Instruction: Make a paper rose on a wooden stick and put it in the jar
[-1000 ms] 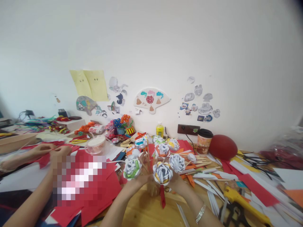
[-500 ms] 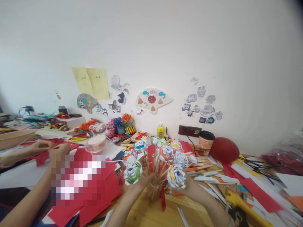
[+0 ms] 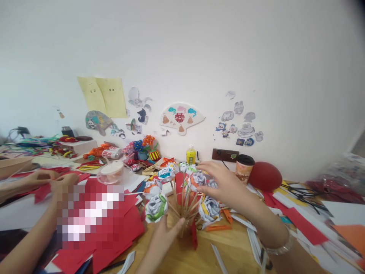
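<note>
Paper roses (image 3: pixel 156 207) on wooden stick stems (image 3: pixel 186 198) stand bunched in a small clear holder (image 3: pixel 186 228) on the wooden table. The roses are white with green, yellow, orange and blue parts. My left hand (image 3: pixel 164 236) is low on the left of the bunch, thumb and finger apart, the thumb tip at the stems near the holder's rim. Over the right side of the bunch reaches my right hand (image 3: pixel 224 184), its fingers stretched out and apart above and beside the roses. Whether it touches a rose I cannot tell. A red strip (image 3: pixel 194 234) hangs by the holder.
To the left, another person's hands (image 3: pixel 61 182) work with red paper. Red sheets (image 3: pixel 119 224) cover the table there, beside a lidded cup (image 3: pixel 111 171). Behind stand a yellow bottle (image 3: pixel 191 155), a black-lidded paper cup (image 3: pixel 244 167) and a red balloon (image 3: pixel 265 176). Paper strips lie right.
My right hand has risen from low beside the holder to above the right-hand roses. My left hand has drawn slightly back and down. The view has shifted a little.
</note>
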### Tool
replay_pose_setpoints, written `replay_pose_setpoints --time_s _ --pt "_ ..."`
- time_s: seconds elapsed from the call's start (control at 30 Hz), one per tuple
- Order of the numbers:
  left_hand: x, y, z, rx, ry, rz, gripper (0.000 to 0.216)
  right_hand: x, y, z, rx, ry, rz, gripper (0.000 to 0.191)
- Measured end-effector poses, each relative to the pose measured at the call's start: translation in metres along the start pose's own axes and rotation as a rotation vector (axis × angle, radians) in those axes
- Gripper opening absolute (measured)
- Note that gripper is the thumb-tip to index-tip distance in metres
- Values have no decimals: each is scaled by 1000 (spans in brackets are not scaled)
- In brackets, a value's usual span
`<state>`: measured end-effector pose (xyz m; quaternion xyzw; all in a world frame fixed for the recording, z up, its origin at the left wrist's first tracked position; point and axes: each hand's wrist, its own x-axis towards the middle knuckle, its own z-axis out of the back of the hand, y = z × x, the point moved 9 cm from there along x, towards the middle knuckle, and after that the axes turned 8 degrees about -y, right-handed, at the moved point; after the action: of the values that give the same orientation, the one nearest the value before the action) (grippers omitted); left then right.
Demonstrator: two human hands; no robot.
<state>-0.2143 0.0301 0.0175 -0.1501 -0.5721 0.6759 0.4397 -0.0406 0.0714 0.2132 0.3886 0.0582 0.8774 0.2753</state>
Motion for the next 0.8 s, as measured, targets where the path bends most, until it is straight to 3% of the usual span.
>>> replay_pose_setpoints --time_s 0.1,0.17,0.23,0.3,0.37,0.5,0.8 --pt "-30 -8 30 153 -248 -119 41 7 1 -22 -24 130 39 44" --pt "-51 -30 35 206 -316 -323 19 6 0 -27 -31 168 56 46" --pt "-72 -67 29 191 -323 -652 12 5 1 -26 -29 178 81 45" --pt "-77 -93 16 223 -324 -801 21 4 4 -25 -22 182 102 41" --pt "-63 -105 12 241 -442 -747 28 4 7 -24 -14 182 112 39" --pt "-34 -116 -6 245 -520 -707 29 4 12 -25 -9 202 145 38" --pt "-20 -113 -13 235 -460 -731 22 5 21 -27 -79 317 264 39"
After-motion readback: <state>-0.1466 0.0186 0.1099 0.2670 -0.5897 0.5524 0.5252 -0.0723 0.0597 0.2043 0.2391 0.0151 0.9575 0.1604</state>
